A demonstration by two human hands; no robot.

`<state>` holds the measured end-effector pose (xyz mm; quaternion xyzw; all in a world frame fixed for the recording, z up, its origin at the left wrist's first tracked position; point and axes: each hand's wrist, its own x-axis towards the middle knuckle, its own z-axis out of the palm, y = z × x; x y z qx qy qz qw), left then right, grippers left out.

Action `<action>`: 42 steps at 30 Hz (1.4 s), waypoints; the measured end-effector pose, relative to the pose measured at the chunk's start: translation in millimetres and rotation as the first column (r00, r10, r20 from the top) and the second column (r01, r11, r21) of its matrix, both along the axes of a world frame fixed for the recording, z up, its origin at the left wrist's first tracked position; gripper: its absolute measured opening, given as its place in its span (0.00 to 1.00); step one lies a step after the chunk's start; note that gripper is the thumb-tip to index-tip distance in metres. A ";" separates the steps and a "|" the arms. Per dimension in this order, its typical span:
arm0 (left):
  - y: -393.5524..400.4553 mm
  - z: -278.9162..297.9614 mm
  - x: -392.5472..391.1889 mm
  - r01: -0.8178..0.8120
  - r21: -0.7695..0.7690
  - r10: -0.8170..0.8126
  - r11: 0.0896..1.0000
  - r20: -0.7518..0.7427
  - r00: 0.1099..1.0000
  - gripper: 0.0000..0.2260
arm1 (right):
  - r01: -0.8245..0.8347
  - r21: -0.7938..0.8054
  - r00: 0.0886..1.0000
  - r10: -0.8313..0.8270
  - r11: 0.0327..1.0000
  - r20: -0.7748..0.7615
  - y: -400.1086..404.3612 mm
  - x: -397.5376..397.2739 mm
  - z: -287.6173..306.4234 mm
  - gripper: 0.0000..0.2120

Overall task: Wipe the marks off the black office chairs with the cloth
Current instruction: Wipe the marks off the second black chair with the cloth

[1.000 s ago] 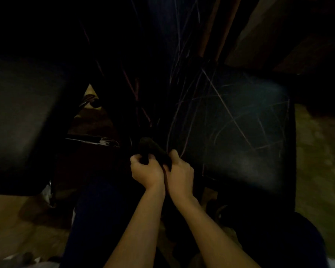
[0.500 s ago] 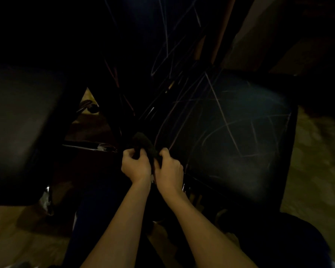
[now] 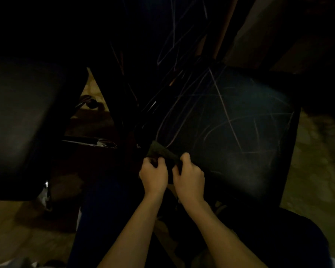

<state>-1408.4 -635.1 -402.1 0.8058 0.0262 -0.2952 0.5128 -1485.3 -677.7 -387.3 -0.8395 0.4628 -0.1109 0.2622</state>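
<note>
Far to the left, a black chair seat (image 3: 23, 120) fills the dim edge of the view, its surface plain and dull. Just right of it, through a gap, a patch of tan floor (image 3: 94, 88) shows, with a chrome chair base part (image 3: 91, 142) glinting below. Near the middle, the left hand (image 3: 154, 176) has its fingers curled round the near end of a dark cloth (image 3: 161, 151), pinching it. Close beside it, almost touching, the right hand (image 3: 190, 176) grips the same cloth with its thumb and fingers curled over the other end. That cloth sits bunched between the two hands, its far tip lying at the near left corner of the scribbled chair seat (image 3: 230, 132). Pale chalk-like marks (image 3: 223, 105) cross this right-hand seat in long lines and arcs, and more run up the dark chair back (image 3: 172, 35) above. Right of the seat, mottled floor is dimly visible.
</note>
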 end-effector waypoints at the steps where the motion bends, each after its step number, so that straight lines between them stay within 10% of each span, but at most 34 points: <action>1: -1.6 -0.2 8.3 -0.025 -0.002 0.025 1.000 -0.030 0.999 0.08 | -0.019 -0.018 1.000 0.019 1.000 0.008 -0.1 8.9 1.8 0.09; 20: -38.0 7.5 122.8 -0.283 0.006 0.281 0.959 0.097 0.955 0.06 | -0.153 -0.013 0.988 0.153 0.988 -0.004 -14.9 102.2 10.9 0.04; 34: -33.6 2.3 70.4 -0.143 0.068 0.122 0.987 0.247 0.961 0.16 | -0.064 0.040 0.994 0.067 0.997 -0.091 -8.7 65.3 11.5 0.07; 42: -14.1 -10.5 13.7 -0.016 0.127 0.018 0.992 -0.018 1.000 0.14 | -0.011 0.058 0.986 0.021 0.998 -0.168 0.8 -3.8 14.6 0.05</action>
